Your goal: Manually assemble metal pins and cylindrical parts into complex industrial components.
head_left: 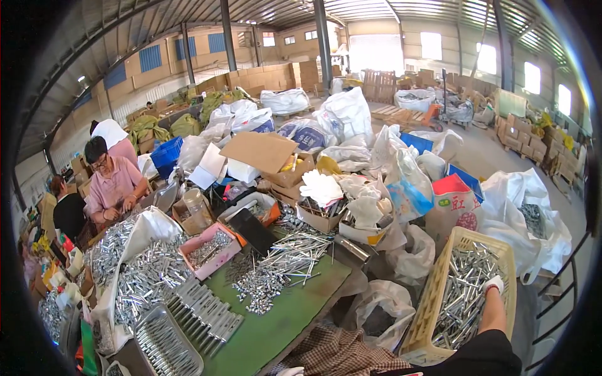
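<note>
Crate (421,313), pale yellow plastic, on the floor right of the green bench (282,319), heaped with metal tubes (464,288); right hand (493,285), gloved, rests among them, grip unclear; left hand (291,371) barely visible; tubes likely stiff, slippery, heavy together; take mid-length.

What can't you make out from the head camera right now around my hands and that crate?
- Right hand, head view: gloved, reaching into the yellow crate; whether it grips any metal tubes is too small to tell.
- Left hand, head view: cut off by the lower edge, only a white glove tip shows.
- Crate's near corner: hidden behind the dark sleeve.
</note>
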Motion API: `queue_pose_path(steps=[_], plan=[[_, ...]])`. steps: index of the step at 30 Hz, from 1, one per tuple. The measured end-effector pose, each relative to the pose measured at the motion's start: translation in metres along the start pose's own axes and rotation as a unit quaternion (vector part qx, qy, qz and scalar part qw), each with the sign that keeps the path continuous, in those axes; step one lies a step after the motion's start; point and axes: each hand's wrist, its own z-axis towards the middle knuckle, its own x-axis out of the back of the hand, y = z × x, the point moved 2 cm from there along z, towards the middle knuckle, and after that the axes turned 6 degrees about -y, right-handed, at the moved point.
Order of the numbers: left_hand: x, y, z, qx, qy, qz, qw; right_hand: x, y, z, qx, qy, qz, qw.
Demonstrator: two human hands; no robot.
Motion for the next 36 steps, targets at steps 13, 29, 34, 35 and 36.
queue_pose_path(steps=[13,29,34,35,36], plan=[[0.013,0.024,0.012,-0.047,-0.024,0.026,0.998,0.041,0.001,-0.102,0.147,0.047,0.060,0.986],[-0.001,0.035,0.029,-0.038,-0.114,0.064,0.991,0.081,0.038,-0.055,0.150,-0.063,0.642,0.749],[0.002,0.037,0.026,-0.034,-0.112,0.060,0.991,0.068,0.032,-0.064,0.132,-0.072,0.646,0.748],[0.004,0.035,0.024,-0.033,-0.108,0.067,0.991,0.071,0.024,-0.079,0.118,-0.072,0.647,0.750],[0.005,0.034,0.022,-0.033,-0.104,0.074,0.991,0.071,0.018,-0.088,0.105,-0.073,0.647,0.752]])
